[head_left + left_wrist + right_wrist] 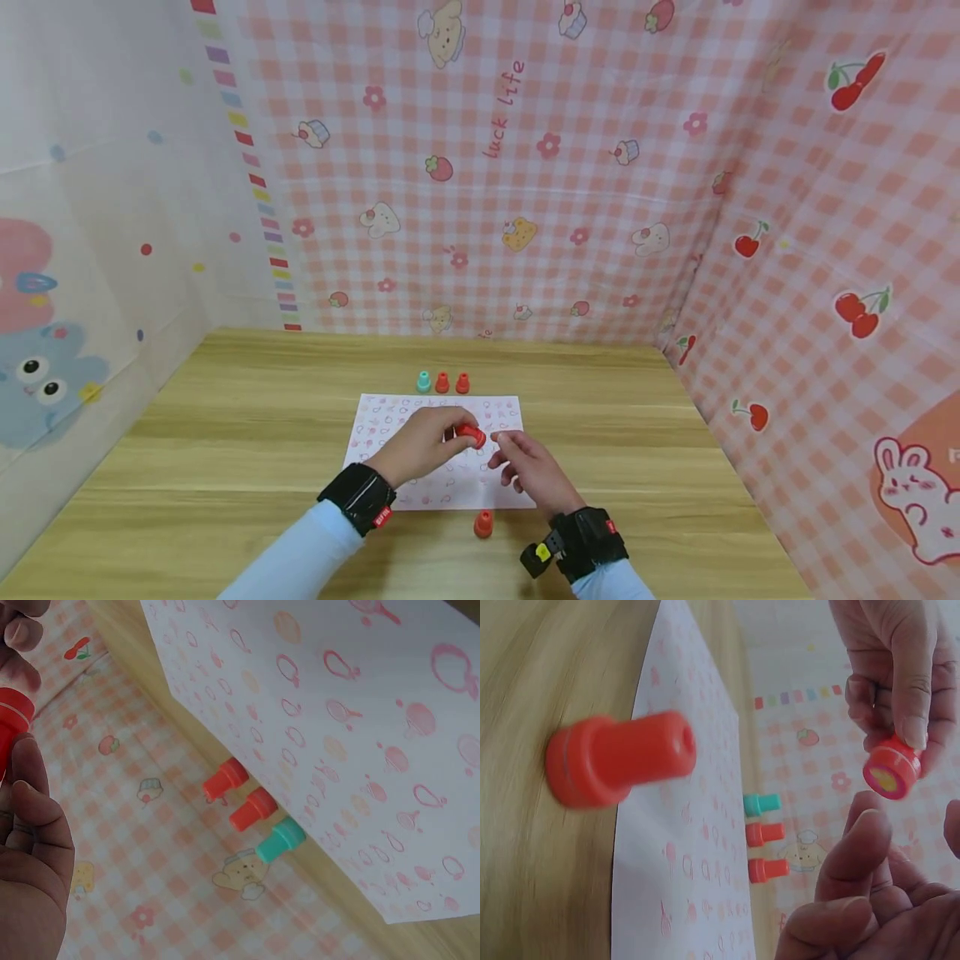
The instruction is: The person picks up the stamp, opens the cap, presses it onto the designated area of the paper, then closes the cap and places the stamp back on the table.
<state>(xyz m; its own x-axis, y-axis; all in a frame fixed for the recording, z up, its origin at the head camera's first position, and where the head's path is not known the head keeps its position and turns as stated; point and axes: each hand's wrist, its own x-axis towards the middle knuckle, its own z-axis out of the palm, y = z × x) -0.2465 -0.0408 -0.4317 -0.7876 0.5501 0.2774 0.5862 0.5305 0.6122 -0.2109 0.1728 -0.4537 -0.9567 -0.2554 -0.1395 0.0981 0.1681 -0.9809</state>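
Holding a small red plastic stamp (471, 435) above the middle of the white printed paper sheet (390, 414), pinched in the left hand (420, 442), the grip curling round its barrel with the printing face turned toward the right hand (528, 467). Hovering just beside it at 3 o'clock, right-hand fingers (855, 847) loosely bent, grasping nothing, tips near the stamp's face but not plainly touching. Seemingly readying or checking the stamp between presses; judging the next move as calling for turning the face downward over a bare patch of the sheet, already crowded with pink marks, and pressing squarely to avoid smudging.

Counting stamps: five in all. One in the left grip. One orange-red plastic stamp (483, 523) standing on the wooden counter (225, 433) at 6 o'clock of the sheet, just off its near edge. Three standing in a row at 12 o'clock, just beyond the far edge: one teal stamp (423, 382), and two more red stamps (442, 382) (462, 382) beside it. One sheet of paper. Black wrist bands (360, 497) sitting on both arms.
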